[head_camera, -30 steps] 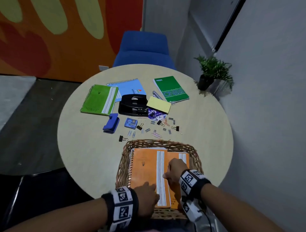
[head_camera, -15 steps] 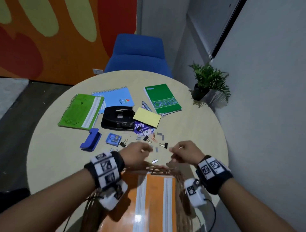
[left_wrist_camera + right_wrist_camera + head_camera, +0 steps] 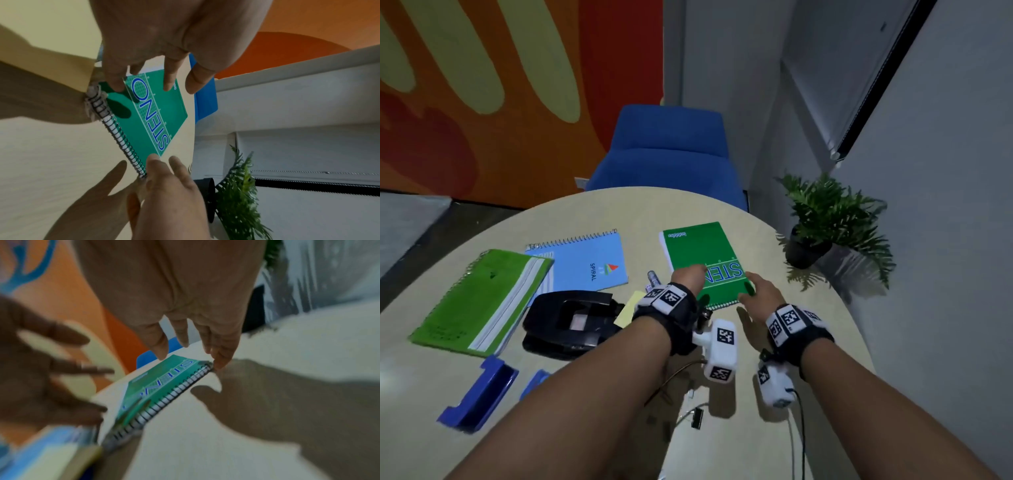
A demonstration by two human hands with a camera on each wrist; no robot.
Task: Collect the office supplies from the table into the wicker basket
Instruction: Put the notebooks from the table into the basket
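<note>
While outstretched: both hands (image 3: 690,279) over notebook (image 3: 698,253)

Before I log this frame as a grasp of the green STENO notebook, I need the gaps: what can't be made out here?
- Wicker basket: out of every view, beyond the head view's bottom edge.
- Yellow sticky pad: mostly hidden by the left wrist, head view.
- Small clips: too small and dim, partly under the forearms.
- Left hand: blurred in the right wrist view.
- Right hand at the STENO notebook corner: whether it grips yet is unclear.

"STENO" on green notebk (image 3: 152,116); "SPIRAL" on blue notebk (image 3: 589,263)
</note>
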